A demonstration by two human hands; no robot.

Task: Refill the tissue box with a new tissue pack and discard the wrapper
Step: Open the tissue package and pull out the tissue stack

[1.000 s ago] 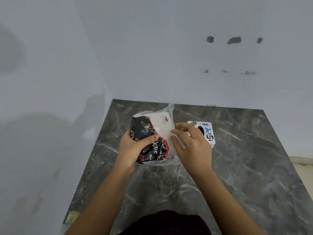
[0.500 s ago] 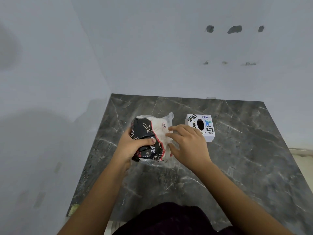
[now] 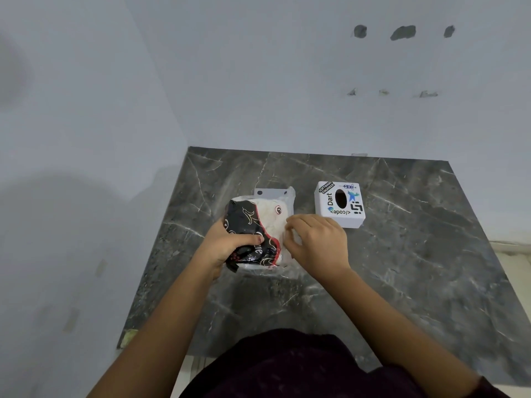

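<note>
A tissue pack (image 3: 260,225) in a clear wrapper with a black-and-red printed end lies on the dark marble table (image 3: 402,268). My left hand (image 3: 227,242) grips its black end from the left, thumb on top. My right hand (image 3: 317,242) pinches the clear wrapper at the pack's right side. The white tissue box (image 3: 340,203), covered in stickers with an oval hole on top, stands just right of the pack, apart from both hands. A flat white panel (image 3: 271,193) with two dark holes peeks out behind the pack.
Pale walls close the table in at the back and left. The table's near edge runs by my dark-clothed lap (image 3: 287,366). A cream floor strip (image 3: 514,259) shows at the far right.
The pack has been pulled closer and squeezed more by my left hand. My right hand slid off the box side to the wrapper edge, uncovering the whole tissue box and the white panel behind.
</note>
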